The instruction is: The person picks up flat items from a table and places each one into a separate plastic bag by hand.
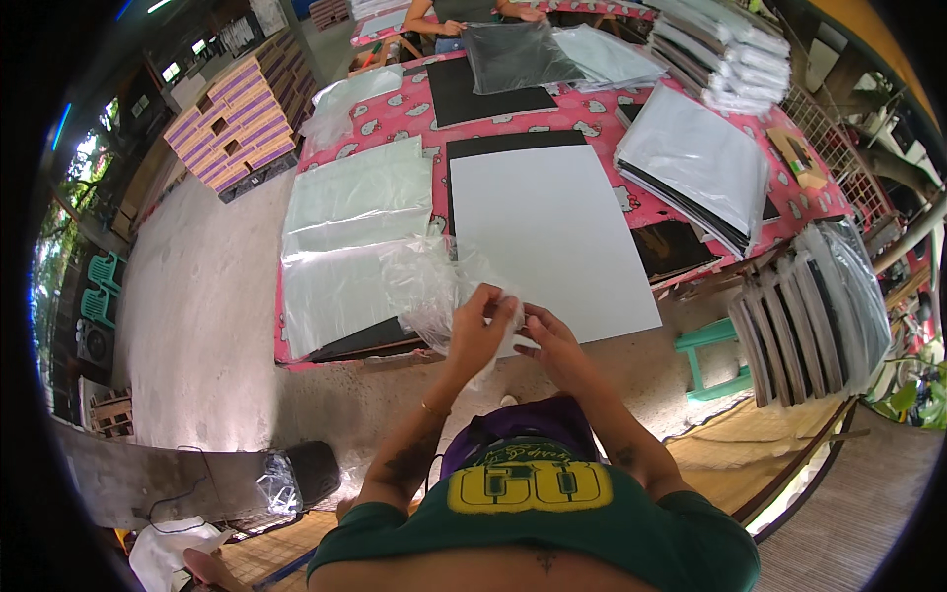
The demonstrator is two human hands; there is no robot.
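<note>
In front of me my left hand (483, 324) pinches a crumpled clear plastic bag (419, 281). My right hand (550, 340) is beside it, its fingers curled at the bag's edge. The rest of the bag trails left over a stack of flat clear plastic bags (360, 192). Just beyond my hands lies a large white sheet (543, 217), with a black board (518, 141) showing along its far and left edges. The sheet's near edge reaches past the table's front edge.
A pink patterned cloth (395, 113) covers the table. At right are a stack of bagged boards (691, 158) and more bundles (809, 316) by a green stool (712, 360). Across the table, a person's hands (452, 28) handle a bagged black board (523, 57). Boxes (242, 113) stand left.
</note>
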